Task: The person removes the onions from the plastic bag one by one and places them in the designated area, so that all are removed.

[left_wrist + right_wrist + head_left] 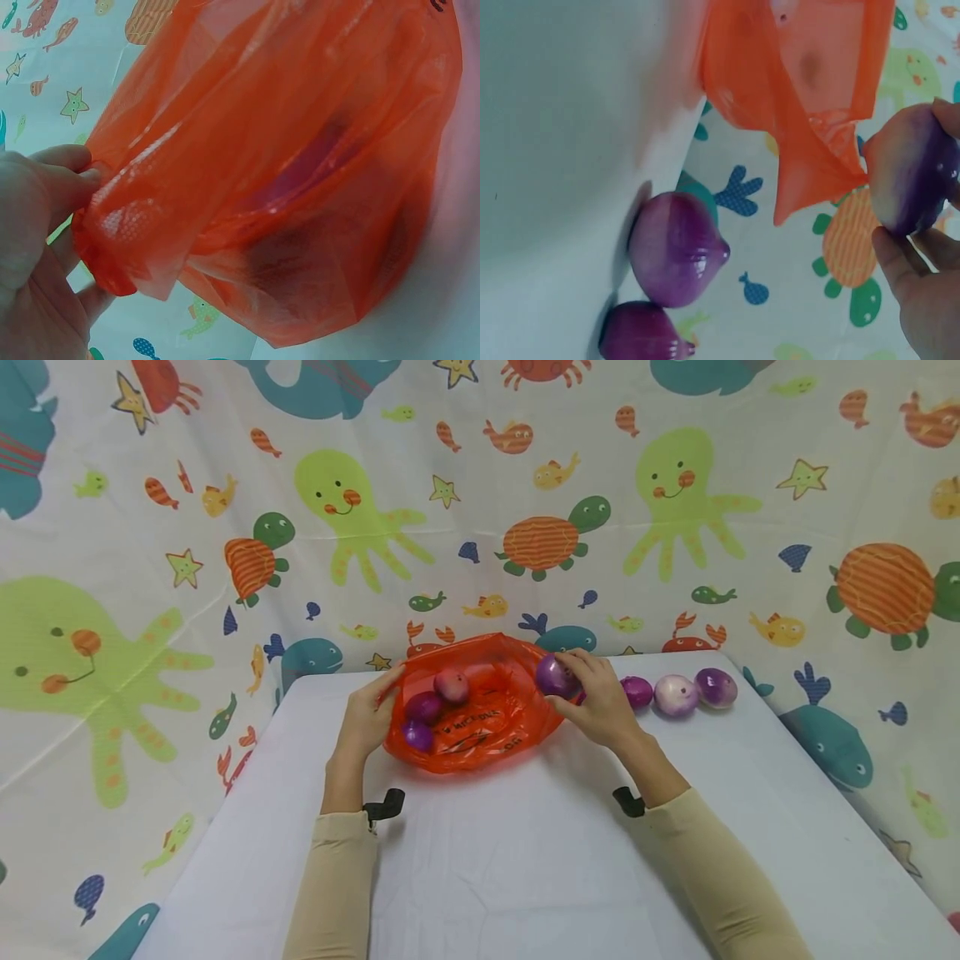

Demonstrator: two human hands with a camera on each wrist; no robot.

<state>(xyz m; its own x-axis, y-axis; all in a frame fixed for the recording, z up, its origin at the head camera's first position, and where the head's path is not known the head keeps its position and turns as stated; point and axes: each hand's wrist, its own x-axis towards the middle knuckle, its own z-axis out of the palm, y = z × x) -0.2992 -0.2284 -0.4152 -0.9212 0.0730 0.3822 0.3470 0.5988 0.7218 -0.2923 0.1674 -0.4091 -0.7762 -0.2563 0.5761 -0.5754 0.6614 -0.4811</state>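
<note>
A red plastic bag (480,756) lies with its mouth spread wide on the table. Inside it, three onions, one pinkish (451,686) and two purple ones, gather at the left. My left hand (369,714) pinches the bag's left edge; in the left wrist view, thumb and fingers (64,176) hold the bunched plastic. At the bag's right rim, my right hand (600,697) grips a purple and white onion (911,169) between thumb and fingers. That onion (553,675) overlaps the rim in the head view.
Right of the bag, more onions stand in a row near the table's back edge: a purple one (637,692), a pale one (677,697) and a dark one (716,688). A curtain with sea animals (480,468) hangs behind the white table (495,860).
</note>
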